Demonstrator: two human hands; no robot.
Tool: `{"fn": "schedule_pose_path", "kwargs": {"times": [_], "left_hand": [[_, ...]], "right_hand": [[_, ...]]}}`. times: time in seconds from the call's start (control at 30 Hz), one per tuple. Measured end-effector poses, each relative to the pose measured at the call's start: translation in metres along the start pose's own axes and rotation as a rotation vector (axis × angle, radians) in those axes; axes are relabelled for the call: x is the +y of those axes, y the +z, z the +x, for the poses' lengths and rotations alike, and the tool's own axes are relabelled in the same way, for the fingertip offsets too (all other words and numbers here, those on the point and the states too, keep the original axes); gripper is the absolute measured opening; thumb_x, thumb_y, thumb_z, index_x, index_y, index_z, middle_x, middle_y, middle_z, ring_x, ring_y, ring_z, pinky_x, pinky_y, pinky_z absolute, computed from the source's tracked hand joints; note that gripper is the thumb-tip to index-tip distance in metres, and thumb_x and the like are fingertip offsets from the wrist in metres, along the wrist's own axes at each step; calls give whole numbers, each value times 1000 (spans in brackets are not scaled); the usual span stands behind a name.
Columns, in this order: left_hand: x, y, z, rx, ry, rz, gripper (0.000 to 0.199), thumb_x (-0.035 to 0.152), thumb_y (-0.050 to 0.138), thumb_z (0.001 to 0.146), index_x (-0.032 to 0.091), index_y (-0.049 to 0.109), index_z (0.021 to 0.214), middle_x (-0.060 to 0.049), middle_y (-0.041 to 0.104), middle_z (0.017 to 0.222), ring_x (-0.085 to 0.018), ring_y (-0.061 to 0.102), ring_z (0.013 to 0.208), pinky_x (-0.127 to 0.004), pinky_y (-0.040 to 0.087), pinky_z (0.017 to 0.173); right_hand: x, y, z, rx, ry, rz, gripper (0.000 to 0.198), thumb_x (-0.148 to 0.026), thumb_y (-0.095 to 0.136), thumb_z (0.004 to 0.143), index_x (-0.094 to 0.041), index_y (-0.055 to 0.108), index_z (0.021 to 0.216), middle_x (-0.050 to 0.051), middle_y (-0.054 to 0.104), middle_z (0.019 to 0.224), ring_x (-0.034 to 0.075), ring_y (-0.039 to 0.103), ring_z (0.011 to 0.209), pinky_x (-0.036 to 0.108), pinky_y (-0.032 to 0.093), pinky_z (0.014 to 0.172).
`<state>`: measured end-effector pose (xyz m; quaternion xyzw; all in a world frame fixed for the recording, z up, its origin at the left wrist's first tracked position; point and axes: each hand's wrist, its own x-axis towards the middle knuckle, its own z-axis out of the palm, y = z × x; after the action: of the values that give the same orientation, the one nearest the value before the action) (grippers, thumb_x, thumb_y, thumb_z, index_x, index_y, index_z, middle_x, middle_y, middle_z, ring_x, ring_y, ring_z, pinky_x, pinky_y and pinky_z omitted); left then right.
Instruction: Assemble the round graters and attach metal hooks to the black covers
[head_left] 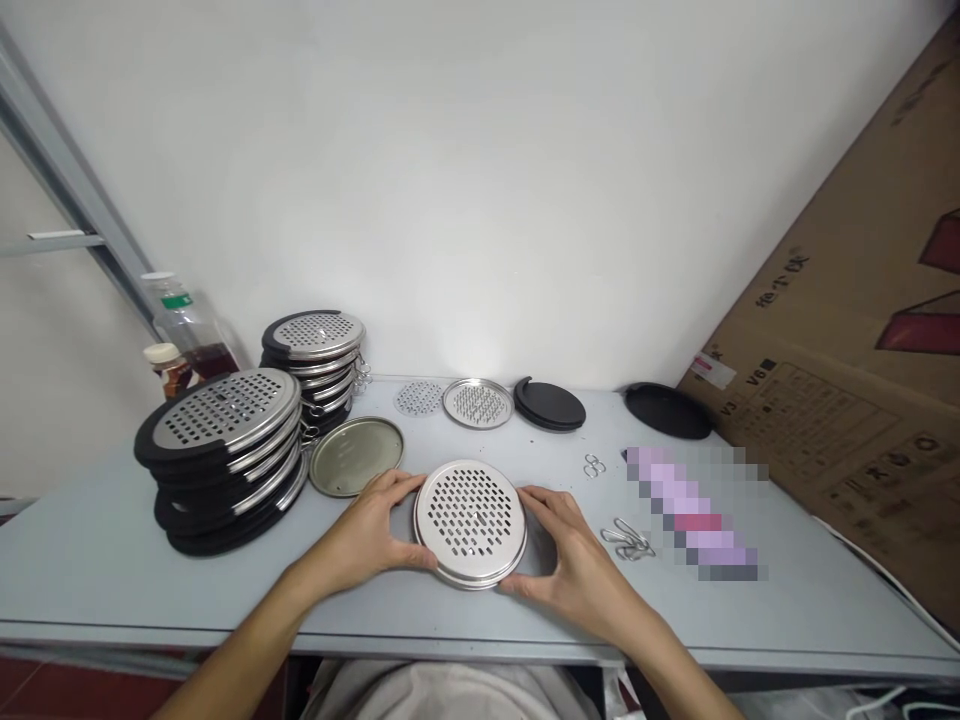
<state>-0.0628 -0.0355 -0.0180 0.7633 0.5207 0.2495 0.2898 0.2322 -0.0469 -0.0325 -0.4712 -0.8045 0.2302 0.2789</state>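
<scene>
My left hand (382,525) and my right hand (566,560) grip opposite sides of a round metal tin (471,515) with a slotted, perforated lid. Thumbs and fingers press around its rim, low over the front of the table. Just left of it lies a plain olive-gold metal dish (357,456). Behind it are a thin perforated disc (418,399), a silver plate with a raised or perforated pattern (478,403) and a black round cover (551,404). Several wire clips (628,541) lie right of my right hand, and a few small wire loops (595,466) farther back.
Two stacks of black-edged tins, the near stack (225,450) and the far stack (315,345), stand left, with bottles (184,320) behind. Another black cover (669,409) lies at the back right by a large cardboard box (840,400). A blurred purple item (690,510) lies right.
</scene>
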Motion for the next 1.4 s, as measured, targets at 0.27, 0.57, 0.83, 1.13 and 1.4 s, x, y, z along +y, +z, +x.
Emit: {"fn": "schedule_pose_path", "kwargs": {"times": [0.27, 0.57, 0.83, 1.13, 1.4], "left_hand": [[-3, 4, -7, 8, 45, 29, 98, 55, 82, 65, 33, 37, 149, -8, 42, 148, -32, 38, 138, -47, 32, 115], [-7, 5, -7, -43, 87, 85, 84, 57, 81, 66, 37, 49, 141, -6, 43, 151, -31, 35, 140, -50, 26, 118], [-7, 3, -7, -44, 99, 92, 83, 58, 80, 66, 37, 50, 140, -6, 44, 151, -32, 37, 140, -53, 27, 117], [0, 6, -9, -54, 165, 153, 72, 49, 78, 73, 43, 49, 139, -4, 42, 150, -32, 37, 138, -53, 30, 115], [-3, 12, -10, -67, 164, 238, 88, 53, 81, 68, 45, 39, 145, -2, 27, 159, -36, 24, 144, -59, 25, 116]], "right_hand": [[3, -1, -1, -4, -12, 31, 82, -47, 80, 70, -28, 44, 141, 9, 47, 140, 29, 42, 129, 43, 40, 109], [6, 3, -1, -27, -28, 19, 77, -53, 75, 75, -30, 47, 142, 7, 45, 148, 29, 37, 136, 48, 35, 113], [4, 3, -1, -24, -25, -28, 73, -54, 75, 75, -28, 52, 139, 9, 48, 146, 32, 40, 134, 52, 36, 112], [4, 2, -1, -39, -7, -38, 78, -58, 74, 73, -29, 49, 141, 10, 42, 149, 32, 36, 138, 51, 34, 113], [4, 2, -2, -56, 0, -36, 74, -57, 75, 73, -33, 51, 139, 10, 40, 150, 32, 35, 139, 51, 32, 114]]}}
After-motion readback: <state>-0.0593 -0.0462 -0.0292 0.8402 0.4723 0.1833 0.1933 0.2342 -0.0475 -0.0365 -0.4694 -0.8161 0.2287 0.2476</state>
